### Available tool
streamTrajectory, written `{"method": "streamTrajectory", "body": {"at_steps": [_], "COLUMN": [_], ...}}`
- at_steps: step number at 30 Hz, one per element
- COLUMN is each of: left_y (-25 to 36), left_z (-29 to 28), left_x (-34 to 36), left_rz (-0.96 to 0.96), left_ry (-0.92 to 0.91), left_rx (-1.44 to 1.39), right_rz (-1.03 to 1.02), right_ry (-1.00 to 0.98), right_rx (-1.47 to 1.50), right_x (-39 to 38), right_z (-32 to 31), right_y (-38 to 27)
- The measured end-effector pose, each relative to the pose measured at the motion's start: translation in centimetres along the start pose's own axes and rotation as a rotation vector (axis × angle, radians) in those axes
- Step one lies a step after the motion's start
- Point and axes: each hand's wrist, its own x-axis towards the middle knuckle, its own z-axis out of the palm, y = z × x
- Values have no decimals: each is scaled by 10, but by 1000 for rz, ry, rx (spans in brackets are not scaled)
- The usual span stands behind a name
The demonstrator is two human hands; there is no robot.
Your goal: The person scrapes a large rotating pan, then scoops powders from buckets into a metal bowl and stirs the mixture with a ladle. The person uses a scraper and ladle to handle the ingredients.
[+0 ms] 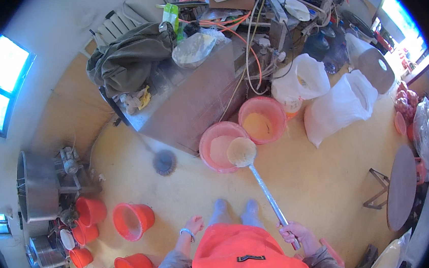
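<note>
My right hand [295, 233] is wrapped round the lower end of a long-handled metal ladle [265, 188]. The ladle's round, pale-coated bowl [241, 152] hangs over the right rim of a pink bucket [211, 161] holding pale, powdery-looking stuff. Touching or close to it stands a second pink bucket [275, 109] with yellowish contents. My left hand [194, 224], with a bracelet at the wrist, is held low in front of me, its fingers curled with nothing visible in them.
Several red buckets [148, 217] stand at left beside a large metal drum [40, 185]. A round brush [164, 162] stands near the cluttered metal cabinet [192, 110]. White sacks [337, 105] stand right of the pink buckets; a round folding table [402, 189] leans at far right.
</note>
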Motion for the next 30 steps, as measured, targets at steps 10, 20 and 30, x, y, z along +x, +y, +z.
{"method": "streamTrajectory", "body": {"at_steps": [10,20,30], "left_y": [425,565,365], "left_z": [-77,-107,19], "left_x": [80,143,73], "left_rz": [789,556,504], "left_ry": [399,387,179], "left_rx": [-508,-596,-900], "right_rz": [-185,-199,-32], "right_ry": [136,162,142], "right_rx": [121,295,151], "right_x": [-29,-44,-66], "right_z": [20,-11,-110], "right_y": [-34,-84,-216]}}
